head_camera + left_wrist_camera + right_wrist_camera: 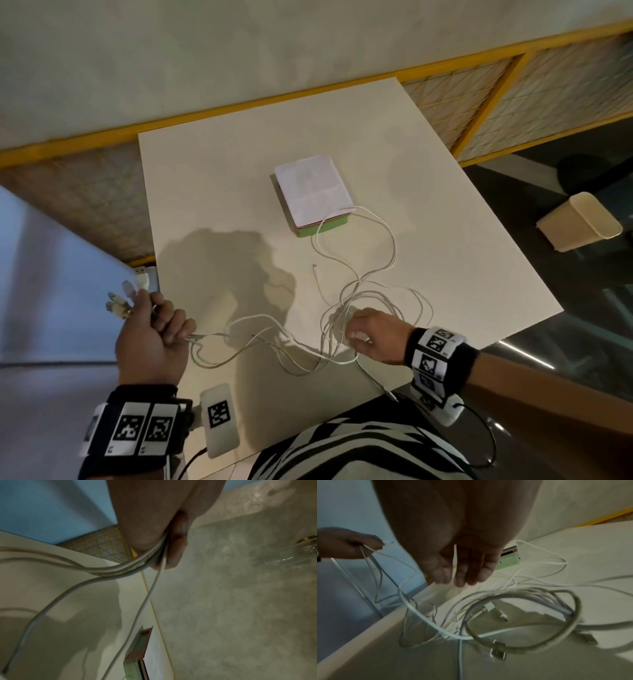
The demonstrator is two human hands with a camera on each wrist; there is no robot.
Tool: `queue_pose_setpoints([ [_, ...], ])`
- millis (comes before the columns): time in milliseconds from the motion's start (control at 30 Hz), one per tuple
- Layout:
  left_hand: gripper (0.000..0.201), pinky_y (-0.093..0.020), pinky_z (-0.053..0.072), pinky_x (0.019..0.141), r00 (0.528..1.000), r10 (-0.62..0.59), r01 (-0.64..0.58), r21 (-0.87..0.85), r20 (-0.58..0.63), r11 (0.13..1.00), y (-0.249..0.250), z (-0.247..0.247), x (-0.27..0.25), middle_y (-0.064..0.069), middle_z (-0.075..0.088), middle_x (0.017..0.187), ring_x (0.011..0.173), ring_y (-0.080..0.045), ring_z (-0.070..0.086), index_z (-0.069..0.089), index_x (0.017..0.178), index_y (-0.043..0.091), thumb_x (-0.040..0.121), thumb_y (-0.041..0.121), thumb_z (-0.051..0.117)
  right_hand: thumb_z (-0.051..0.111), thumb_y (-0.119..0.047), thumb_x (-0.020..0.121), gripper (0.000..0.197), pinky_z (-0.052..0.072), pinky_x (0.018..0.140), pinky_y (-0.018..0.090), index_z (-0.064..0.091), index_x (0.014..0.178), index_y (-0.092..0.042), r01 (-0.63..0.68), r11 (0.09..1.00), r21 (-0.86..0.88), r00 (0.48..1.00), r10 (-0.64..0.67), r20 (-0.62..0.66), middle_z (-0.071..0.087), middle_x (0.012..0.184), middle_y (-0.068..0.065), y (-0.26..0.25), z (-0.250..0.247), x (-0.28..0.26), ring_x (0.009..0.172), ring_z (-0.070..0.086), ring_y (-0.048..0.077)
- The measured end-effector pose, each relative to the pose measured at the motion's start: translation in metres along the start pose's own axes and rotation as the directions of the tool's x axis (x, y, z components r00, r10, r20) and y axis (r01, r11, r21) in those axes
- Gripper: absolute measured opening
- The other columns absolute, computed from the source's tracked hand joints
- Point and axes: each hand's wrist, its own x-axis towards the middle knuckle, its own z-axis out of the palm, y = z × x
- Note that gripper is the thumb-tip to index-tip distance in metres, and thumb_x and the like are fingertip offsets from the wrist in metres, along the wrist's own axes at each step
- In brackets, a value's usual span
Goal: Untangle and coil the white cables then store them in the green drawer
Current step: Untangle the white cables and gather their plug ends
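You are gripping several plug ends of the white cables [356,291] in your left hand [150,339], while your right hand [373,334], fingers relaxed, is working the tangle on the table [212,192]. Nothing is lying coiled yet (green drawer [322,228] looking closed).

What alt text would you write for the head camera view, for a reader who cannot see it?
A person's left hand grips the plug ends of several thin white cables, while the right hand reaches into their tangled loops on a cream rectangular table. Behind lies a flat green drawer box topped with white paper.
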Motion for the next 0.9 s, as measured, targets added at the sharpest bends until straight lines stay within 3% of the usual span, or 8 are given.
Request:
queue_pose_setpoints([
  [67,0.039,-0.023,0.013,0.050,1.000,-0.013,0.013,0.012,0.005,1.000,0.000,0.001,0.001,0.010,0.030,0.041,0.040,-0.009,0.011,0.047,0.065,0.024,0.099,0.040,0.036,0.049,-0.012,0.091,0.021,0.041,0.081,0.028,0.065,0.102,-0.006,-0.038,0.999,-0.006,0.999,0.038,-0.031,0.064,0.104,0.012,0.004,0.004,0.011,0.098,0.057,0.027],
  [267,0.041,-0.023,0.013,0.051,0.999,-0.052,0.053,0.046,-0.008,0.998,-0.001,0.006,-0.002,0.009,0.029,0.041,0.043,-0.011,0.009,0.048,0.064,0.024,0.100,0.038,0.036,0.046,-0.015,0.090,0.019,0.036,0.067,0.030,0.059,0.096,-0.002,-0.117,0.922,-0.368,0.937,0.225,0.267,0.064,0.102,0.020,-0.004,0.007,0.037,0.095,0.061,0.035],
  [467,0.039,-0.018,0.021,0.039,0.999,-0.035,0.035,0.080,-0.005,0.996,-0.003,0.008,-0.004,0.008,0.030,0.041,0.031,-0.004,0.023,0.046,0.066,0.022,0.101,0.036,0.035,0.062,-0.026,0.085,0.033,0.046,0.085,0.037,0.057,0.110,-0.005,-0.070,0.786,-0.614,0.888,0.330,0.321,0.063,0.114,0.013,-0.013,0.009,0.044,0.105,0.060,0.031],
  [567,0.040,-0.017,0.025,0.038,1.000,-0.031,0.031,0.094,-0.003,0.995,-0.004,0.008,-0.005,0.008,0.030,0.040,0.031,-0.005,0.023,0.046,0.066,0.022,0.101,0.036,0.035,0.059,-0.021,0.087,0.031,0.046,0.084,0.037,0.054,0.113,-0.006,-0.044,0.776,-0.629,0.891,0.316,0.327,0.061,0.115,0.010,-0.015,0.015,0.041,0.105,0.060,0.030],
  [667,0.040,-0.017,0.025,0.038,1.000,-0.028,0.028,0.112,0.001,0.993,-0.005,0.008,-0.006,0.008,0.029,0.040,0.031,-0.005,0.023,0.046,0.066,0.021,0.101,0.037,0.036,0.055,-0.021,0.085,0.025,0.040,0.076,0.032,0.055,0.106,-0.007,-0.108,0.864,-0.492,0.907,0.289,0.308,0.058,0.111,0.011,-0.010,0.024,0.034,0.102,0.058,0.031],
  [767,0.039,-0.017,0.025,0.038,1.000,-0.023,0.023,0.135,-0.001,0.991,-0.005,0.008,-0.006,0.008,0.029,0.040,0.030,-0.005,0.023,0.046,0.066,0.021,0.101,0.035,0.037,0.047,-0.031,0.088,0.023,0.044,0.071,0.033,0.049,0.082,-0.009,-0.299,0.933,-0.202,0.907,0.343,0.243,0.055,0.090,0.009,-0.004,0.020,0.026,0.081,0.057,0.028],
  [833,0.039,-0.016,0.025,0.038,1.000,-0.024,0.024,0.155,-0.001,0.988,-0.004,0.008,-0.006,0.008,0.030,0.040,0.030,-0.005,0.022,0.045,0.066,0.020,0.101,0.035,0.037,0.043,-0.031,0.089,0.021,0.046,0.069,0.039,0.044,0.076,-0.014,-0.382,0.920,0.090,0.919,0.368,0.143,0.059,0.080,0.006,0.000,0.013,0.022,0.072,0.057,0.028],
  [900,0.038,-0.016,0.025,0.038,1.000,-0.029,0.028,0.176,0.002,0.984,-0.003,0.009,-0.006,0.008,0.030,0.040,0.031,-0.005,0.022,0.045,0.066,0.020,0.101,0.035,0.037,0.046,-0.019,0.089,0.013,0.051,0.061,0.037,0.046,0.076,-0.020,-0.370,0.858,0.355,0.914,0.405,-0.026,0.066,0.069,0.002,-0.001,0.004,0.017,0.056,0.059,0.018],
])
